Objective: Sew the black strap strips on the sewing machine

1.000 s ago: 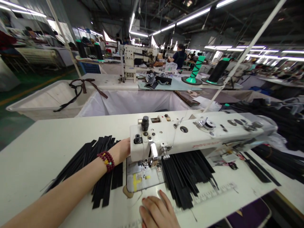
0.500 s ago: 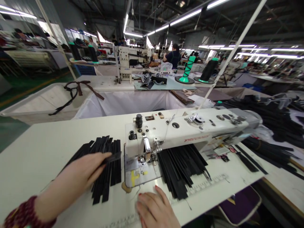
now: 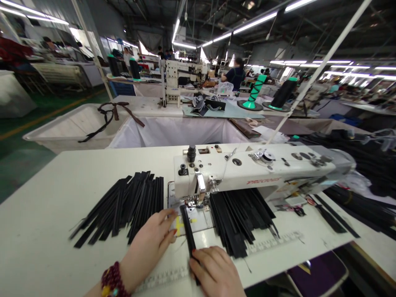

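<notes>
A narrow black fabric strip [image 3: 188, 231] lies lengthwise on the sewing machine's bed, its far end at the presser foot [image 3: 193, 201]. My right hand [image 3: 216, 268] holds the near part of this strip against the table, fingers curled over it. Just left of the strip is my left hand [image 3: 153, 235], thumb and forefinger apart, with no grip on it that I can see. The white sewing machine [image 3: 229, 175] stands over the work. One fanned pile of black strips [image 3: 123, 206] lies left of the needle, and another stack of strips [image 3: 238, 218] lies under the machine arm.
A ruler scale [image 3: 163, 280] runs along the table's front. Beyond the table are a white bin [image 3: 62, 128] and a cloth-lined trough [image 3: 173, 130]. Thread cones [image 3: 255, 93] stand farther back. More black material [image 3: 365, 210] lies at right. A co-worker [image 3: 235, 75] is in the distance.
My left hand has moved right from the left pile to beside the needle. A black strip now lies at the presser foot, under my right hand. The view has shifted slightly left.
</notes>
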{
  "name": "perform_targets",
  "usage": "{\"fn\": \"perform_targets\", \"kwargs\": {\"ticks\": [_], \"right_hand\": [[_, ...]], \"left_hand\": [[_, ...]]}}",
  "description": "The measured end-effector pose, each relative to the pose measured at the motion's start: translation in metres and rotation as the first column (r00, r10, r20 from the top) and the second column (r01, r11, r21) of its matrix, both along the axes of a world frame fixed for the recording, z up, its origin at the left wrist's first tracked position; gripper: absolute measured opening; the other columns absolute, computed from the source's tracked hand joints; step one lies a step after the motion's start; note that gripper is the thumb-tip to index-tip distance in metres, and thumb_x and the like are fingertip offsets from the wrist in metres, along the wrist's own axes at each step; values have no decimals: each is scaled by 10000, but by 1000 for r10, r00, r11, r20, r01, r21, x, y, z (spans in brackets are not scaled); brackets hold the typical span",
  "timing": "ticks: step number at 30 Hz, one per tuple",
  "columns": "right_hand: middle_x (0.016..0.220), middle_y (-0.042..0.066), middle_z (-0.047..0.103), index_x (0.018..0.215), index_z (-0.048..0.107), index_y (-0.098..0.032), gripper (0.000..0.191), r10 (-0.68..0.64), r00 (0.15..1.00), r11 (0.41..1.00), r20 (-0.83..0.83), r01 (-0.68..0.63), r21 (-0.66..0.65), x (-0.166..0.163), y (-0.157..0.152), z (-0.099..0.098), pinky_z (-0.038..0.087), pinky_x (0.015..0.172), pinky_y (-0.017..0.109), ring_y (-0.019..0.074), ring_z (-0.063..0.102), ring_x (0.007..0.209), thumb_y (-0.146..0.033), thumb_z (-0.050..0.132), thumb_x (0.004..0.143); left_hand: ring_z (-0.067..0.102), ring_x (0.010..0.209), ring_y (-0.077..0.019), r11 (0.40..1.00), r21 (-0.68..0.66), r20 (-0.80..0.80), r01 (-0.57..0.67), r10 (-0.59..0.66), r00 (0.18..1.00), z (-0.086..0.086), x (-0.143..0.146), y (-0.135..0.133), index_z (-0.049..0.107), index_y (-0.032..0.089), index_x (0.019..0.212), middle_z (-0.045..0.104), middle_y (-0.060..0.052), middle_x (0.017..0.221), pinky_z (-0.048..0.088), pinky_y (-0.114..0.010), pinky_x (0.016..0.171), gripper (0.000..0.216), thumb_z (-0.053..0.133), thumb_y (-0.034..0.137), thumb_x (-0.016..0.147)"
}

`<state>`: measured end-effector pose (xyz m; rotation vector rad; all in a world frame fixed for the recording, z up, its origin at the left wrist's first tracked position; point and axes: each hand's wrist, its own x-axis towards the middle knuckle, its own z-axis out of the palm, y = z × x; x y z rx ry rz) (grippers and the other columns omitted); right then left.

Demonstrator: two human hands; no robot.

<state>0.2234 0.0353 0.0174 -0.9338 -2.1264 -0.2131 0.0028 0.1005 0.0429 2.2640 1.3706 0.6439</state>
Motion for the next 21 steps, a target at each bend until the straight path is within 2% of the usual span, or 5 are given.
{"fn": "perform_targets", "kwargs": {"ticks": [2, 4, 6, 12, 21], "right_hand": [[928, 17, 730, 928, 697, -182, 336, -10, 1000, 999, -24, 11, 41, -2, -1, -8, 459, 921, 274, 128, 654, 843, -178, 392, 1070], [911, 6, 730, 909, 697, -186, 327, -25, 998, 997, -55, 28, 71, -8, -2, -14, 416, 1010, 281, 120, 657, 851, -168, 407, 1060], [912, -3, 734, 907, 698, -192, 307, -48, 996, 996, -75, 53, 68, -14, -2, -18, 370, 1077, 292, 118, 660, 872, -169, 427, 1050], [951, -2, 751, 954, 700, -204, 317, -87, 993, 996, -73, 88, 12, -14, 1, -21, 303, 1149, 307, 131, 661, 924, -238, 403, 1059], [1005, 3, 743, 1003, 696, -233, 203, -144, 989, 990, -14, 144, -6, -11, -1, -34, 285, 1171, 366, 149, 657, 970, -289, 502, 1012]], "left_hand": [[598, 1223, -269, 974, 177, -222, 141, -101, 970, -7, -1, 2, 620, 181, 1290, 610, -121, 1396, 507, -432, 1036, 374, 501, 213, 937], [581, 1256, -273, 941, 248, -366, 228, -127, 922, -15, 3, 3, 601, 164, 1322, 580, -124, 1439, 501, -451, 1047, 392, 536, 222, 940], [567, 1279, -279, 927, 277, -439, 253, -112, 891, -21, 7, 5, 592, 161, 1337, 581, -118, 1441, 485, -479, 1056, 396, 538, 260, 957], [549, 1299, -242, 926, 276, -475, 257, -101, 874, -20, 11, 14, 592, 191, 1355, 618, -85, 1407, 419, -444, 1100, 411, 446, 384, 1023], [551, 1285, -243, 916, 333, -471, 223, -43, 881, -31, 14, 15, 620, 177, 1326, 640, -94, 1374, 402, -429, 1093, 436, 388, 405, 1036]]}}
